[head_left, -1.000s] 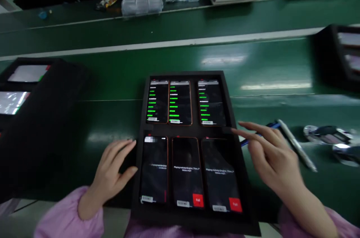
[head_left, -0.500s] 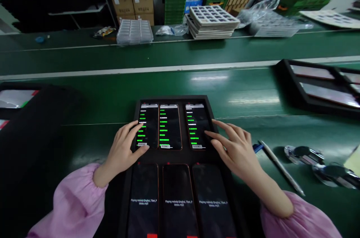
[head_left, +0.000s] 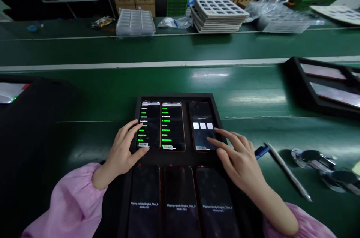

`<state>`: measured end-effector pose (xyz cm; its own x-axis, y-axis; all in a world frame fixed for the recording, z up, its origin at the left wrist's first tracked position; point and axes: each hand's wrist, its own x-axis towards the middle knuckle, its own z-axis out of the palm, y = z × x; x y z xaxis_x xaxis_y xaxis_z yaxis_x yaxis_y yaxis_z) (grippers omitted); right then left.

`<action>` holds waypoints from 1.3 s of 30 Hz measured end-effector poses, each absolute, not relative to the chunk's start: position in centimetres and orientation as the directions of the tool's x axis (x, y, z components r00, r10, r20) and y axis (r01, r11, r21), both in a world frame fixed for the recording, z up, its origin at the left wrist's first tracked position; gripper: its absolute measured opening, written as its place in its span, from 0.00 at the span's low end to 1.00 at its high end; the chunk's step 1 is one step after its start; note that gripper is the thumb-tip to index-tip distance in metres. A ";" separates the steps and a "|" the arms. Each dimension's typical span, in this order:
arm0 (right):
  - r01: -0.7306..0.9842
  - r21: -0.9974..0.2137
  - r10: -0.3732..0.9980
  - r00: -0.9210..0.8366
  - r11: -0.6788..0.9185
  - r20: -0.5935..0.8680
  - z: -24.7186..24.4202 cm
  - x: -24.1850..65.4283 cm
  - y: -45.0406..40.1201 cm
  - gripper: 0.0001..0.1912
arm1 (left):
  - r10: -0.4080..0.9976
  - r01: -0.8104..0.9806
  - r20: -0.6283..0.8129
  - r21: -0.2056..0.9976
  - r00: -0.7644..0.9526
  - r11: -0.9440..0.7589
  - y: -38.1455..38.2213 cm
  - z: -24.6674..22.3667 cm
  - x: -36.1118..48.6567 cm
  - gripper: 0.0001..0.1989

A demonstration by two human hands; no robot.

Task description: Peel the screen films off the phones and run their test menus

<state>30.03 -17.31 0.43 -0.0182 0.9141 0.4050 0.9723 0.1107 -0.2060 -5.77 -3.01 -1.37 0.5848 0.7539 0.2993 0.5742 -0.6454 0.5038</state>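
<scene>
A black foam tray (head_left: 177, 158) holds smartphones in two rows. My left hand (head_left: 123, 151) lies over the tray's left edge, fingers apart, its tips on or just above the upper-left smartphone (head_left: 153, 129), which shows a list of green and white lines. The upper-middle smartphone (head_left: 173, 125) shows a similar list. My right hand (head_left: 239, 155) has its fingers spread, the index fingertip at the screen of the upper-right smartphone (head_left: 201, 112), which displays three white squares on black. Below, three smartphones, the middle one (head_left: 181, 185) among them, read "Playing melody".
On the right lie a blue-capped pen (head_left: 289, 172) and clear round objects (head_left: 315, 159). Another black tray (head_left: 317, 99) with phones stands farther right, and a dark tray (head_left: 42, 92) is at left. Behind are stacked white trays (head_left: 222, 17) and clear plastic trays (head_left: 135, 24).
The upper-right smartphone's screen has switched from the list to three white squares. My right hand has shifted slightly down and right in view; the left has barely moved. The view has tilted slightly.
</scene>
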 end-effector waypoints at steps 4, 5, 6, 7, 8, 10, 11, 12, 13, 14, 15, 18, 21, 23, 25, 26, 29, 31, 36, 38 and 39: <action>0.984 -0.149 0.920 -0.033 0.098 0.391 -0.2 30.1 -16.8 0.18 | 0.708 0.571 0.371 0.420 0.601 -0.705 -3.2 -1.0 -6.0 0.30; 0.981 -0.161 0.915 -0.038 0.112 0.403 -0.4 30.1 -16.7 0.18 | 0.686 0.568 0.403 0.384 0.606 -0.728 -3.3 -0.9 -6.1 0.29; 0.976 -0.175 0.908 -0.043 0.127 0.417 -0.5 30.1 -16.6 0.18 | 0.662 0.565 0.438 0.347 0.608 -0.748 -3.4 -0.9 -6.2 0.28; 0.972 -0.187 0.900 -0.047 0.141 0.433 -0.6 30.2 -16.5 0.17 | 0.641 0.565 0.469 0.312 0.608 -0.764 -3.5 -0.8 -6.3 0.27; 0.968 -0.198 0.894 -0.052 0.155 0.445 -0.7 30.2 -16.5 0.17 | 0.626 0.567 0.492 0.284 0.606 -0.773 -3.6 -0.8 -6.3 0.26; 0.960 -0.216 0.884 -0.058 0.177 0.464 -1.0 30.3 -16.5 0.16 | 0.616 0.581 0.516 0.253 0.596 -0.773 -3.8 -0.8 -6.4 0.25; 0.957 -0.225 0.880 -0.059 0.184 0.472 -1.1 30.3 -16.4 0.16 | 0.618 0.592 0.521 0.244 0.588 -0.768 -3.8 -0.8 -6.4 0.26; 0.953 -0.235 0.876 -0.057 0.190 0.478 -1.2 30.4 -16.4 0.16 | 0.623 0.603 0.524 0.238 0.581 -0.762 -3.9 -0.8 -6.3 0.26; 0.950 -0.244 0.874 -0.057 0.197 0.482 -1.2 30.4 -16.4 0.16 | 0.629 0.614 0.525 0.233 0.573 -0.754 -3.9 -0.7 -6.3 0.27; 0.947 -0.251 0.873 -0.058 0.202 0.485 -1.3 30.4 -16.4 0.16 | 0.634 0.624 0.528 0.229 0.565 -0.747 -3.9 -0.7 -6.2 0.28; 0.945 -0.254 0.870 -0.060 0.208 0.489 -1.3 30.4 -16.4 0.15 | 0.640 0.634 0.528 0.226 0.559 -0.740 -4.0 -0.7 -6.2 0.28; 0.945 -0.244 0.862 -0.070 0.219 0.503 -1.3 30.5 -16.4 0.15 | 0.640 0.647 0.538 0.213 0.548 -0.732 -4.1 -0.7 -6.2 0.28; 0.945 -0.238 0.857 -0.075 0.224 0.510 -1.3 30.5 -16.3 0.14 | 0.589 0.614 0.582 0.186 0.560 -0.767 -4.1 -0.6 -6.3 0.23; 0.944 -0.253 0.864 -0.061 0.213 0.500 -1.3 30.4 -16.3 0.15 | 0.545 0.585 0.609 0.158 0.577 -0.796 -4.1 -0.6 -6.3 0.21; 0.944 -0.260 0.869 -0.052 0.204 0.493 -1.3 30.4 -16.3 0.15 | 0.532 0.576 0.597 0.139 0.600 -0.806 -4.0 -0.6 -6.3 0.20; 0.945 -0.253 0.868 -0.058 0.207 0.493 -1.3 30.4 -16.3 0.15 | 0.536 0.577 0.582 0.136 0.611 -0.805 -4.0 -0.5 -6.3 0.19; 0.950 -0.232 0.868 -0.070 0.208 0.492 -1.4 30.5 -16.4 0.15 | 0.548 0.590 0.569 0.130 0.613 -0.797 -4.0 -0.2 -6.4 0.19; 0.952 -0.226 0.866 -0.070 0.207 0.496 -1.5 30.5 -16.4 0.16 | 0.548 0.595 0.590 0.137 0.593 -0.792 -4.0 0.1 -6.4 0.23; 0.953 -0.209 0.857 -0.085 0.218 0.508 -1.2 30.3 -16.2 0.17 | 0.601 0.609 0.533 0.188 0.596 -0.771 -3.6 1.1 -5.4 0.29; 0.949 -0.214 0.848 -0.089 0.232 0.522 -1.1 30.2 -16.1 0.16 | 0.592 0.588 0.476 0.178 0.650 -0.789 -3.5 1.4 -4.4 0.28; 0.948 -0.215 0.845 -0.089 0.234 0.527 -1.0 30.1 -16.1 0.16 | 0.577 0.567 0.451 0.174 0.681 -0.805 -3.5 1.5 -3.8 0.28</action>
